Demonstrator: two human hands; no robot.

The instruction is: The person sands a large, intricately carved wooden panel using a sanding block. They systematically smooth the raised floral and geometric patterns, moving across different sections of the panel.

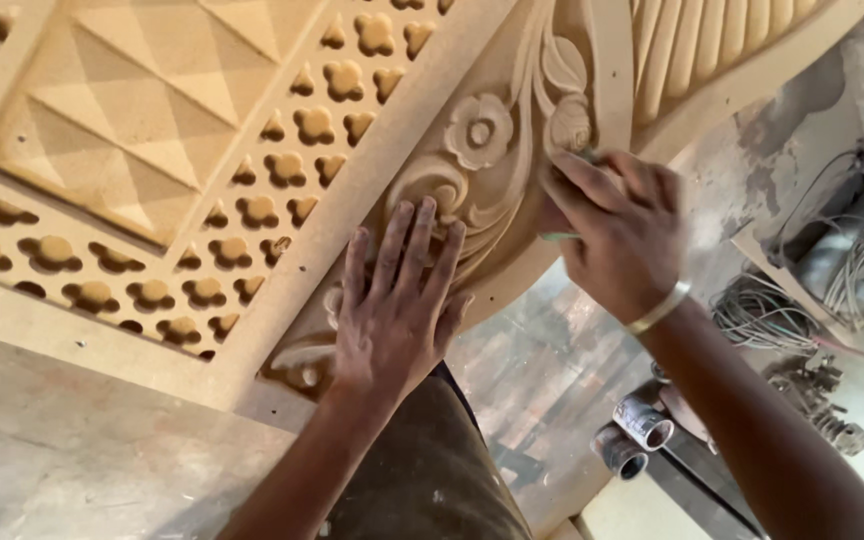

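Observation:
A large carved tan fibreboard panel (252,150) fills the upper left, with diamond relief, cut-out lattice holes and a carved flower-and-scroll band (477,135). My left hand (397,300) lies flat on the scroll carving, fingers spread, holding nothing. My right hand (617,225) presses a small folded piece of sandpaper (564,236) against the carved curve just below a flower bud; only a thin greenish edge of the paper shows under the fingers. A metal bangle sits on my right wrist.
A dusty board (72,450) lies under the panel at lower left. Bundled wires (762,315) and a machine with cables (852,250) sit at the right. Short pipe pieces (637,430) lie on the floor below my right arm.

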